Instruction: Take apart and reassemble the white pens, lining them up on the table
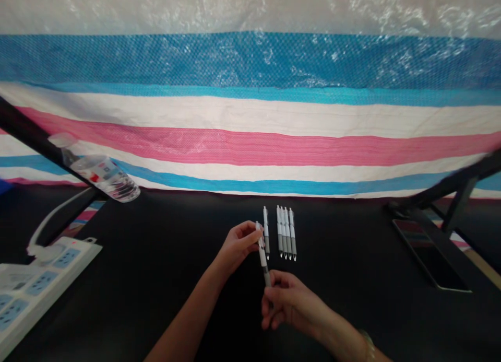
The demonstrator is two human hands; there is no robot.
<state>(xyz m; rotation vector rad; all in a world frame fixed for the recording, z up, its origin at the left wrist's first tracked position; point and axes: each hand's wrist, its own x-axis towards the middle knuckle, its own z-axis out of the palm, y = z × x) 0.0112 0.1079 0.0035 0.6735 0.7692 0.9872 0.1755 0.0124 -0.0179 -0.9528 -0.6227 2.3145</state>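
Left hand (237, 245) and right hand (287, 304) are held close, a light, stiff pen (261, 252) being gripped between them by its slim barrel above the black worktop (156, 247); 5 matching pens (285, 232) are laid just beyond.

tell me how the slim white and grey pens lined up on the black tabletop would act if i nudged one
The slim white-and-grey pens look round-barrelled, so one would probably roll if nudged sideways across the black tabletop. Their straight, narrow barrels look stiff, and they are likely light for their length.
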